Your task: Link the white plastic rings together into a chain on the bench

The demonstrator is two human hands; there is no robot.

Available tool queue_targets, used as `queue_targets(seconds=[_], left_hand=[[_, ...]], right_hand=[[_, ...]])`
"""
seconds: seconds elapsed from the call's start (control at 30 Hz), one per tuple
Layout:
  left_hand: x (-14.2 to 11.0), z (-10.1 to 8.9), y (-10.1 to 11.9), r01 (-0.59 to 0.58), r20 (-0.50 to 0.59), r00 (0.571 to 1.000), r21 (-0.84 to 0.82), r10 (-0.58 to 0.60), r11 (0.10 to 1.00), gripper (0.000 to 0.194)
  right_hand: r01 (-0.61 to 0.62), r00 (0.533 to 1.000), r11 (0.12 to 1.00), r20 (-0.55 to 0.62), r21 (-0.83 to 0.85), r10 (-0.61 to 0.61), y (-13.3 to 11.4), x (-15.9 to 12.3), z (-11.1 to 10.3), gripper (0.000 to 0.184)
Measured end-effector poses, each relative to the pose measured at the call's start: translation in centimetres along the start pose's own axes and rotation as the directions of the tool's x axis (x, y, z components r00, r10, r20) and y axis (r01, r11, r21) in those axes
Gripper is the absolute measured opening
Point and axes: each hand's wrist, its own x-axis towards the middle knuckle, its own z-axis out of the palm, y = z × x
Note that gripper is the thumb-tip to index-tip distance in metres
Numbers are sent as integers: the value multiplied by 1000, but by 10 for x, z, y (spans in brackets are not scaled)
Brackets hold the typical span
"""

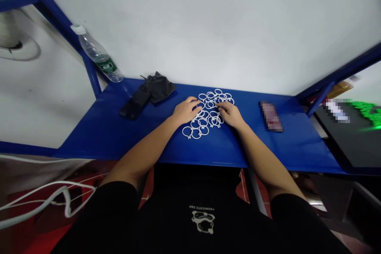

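Note:
Several white plastic rings (pixel 195 133) with small tabs, like curtain rings, lie in a loose pile on the blue table (pixel 166 149). My left hand (pixel 186 111) rests at the left side of the pile, its fingers apart and reaching over some rings. On the right side, my right hand (pixel 231 114) has its fingertips on or just beside the rings, with thumb and forefinger a little apart. No ring is lifted in either hand. Some rings are partly hidden under the fingers.
A clear plastic bottle (pixel 99 56) stands at the back left, near a black pouch (pixel 159 87) and a dark flat object (pixel 134 104). To the right lies a phone (pixel 270 116). Blue frame posts (pixel 318 97) rise at the table's ends, before a white wall (pixel 208 27).

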Motion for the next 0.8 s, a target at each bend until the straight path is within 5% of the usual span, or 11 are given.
queue_targets(seconds=[0.17,0.57,0.8], left_hand=[[1,1,4,-22,64,998,73,17,997,41],[1,-6,5,91,23,996,-42,-90,995,22],[10,3,-6,117,32,993,-30,-116,993,44]], right_hand=[[-24,999,998,38,-50,25,0,1,0,33],[-144,988,988,52,-47,146,-8,1,-9,33],[-111,988,991,94,-78,118,-5,2,-10,29]])
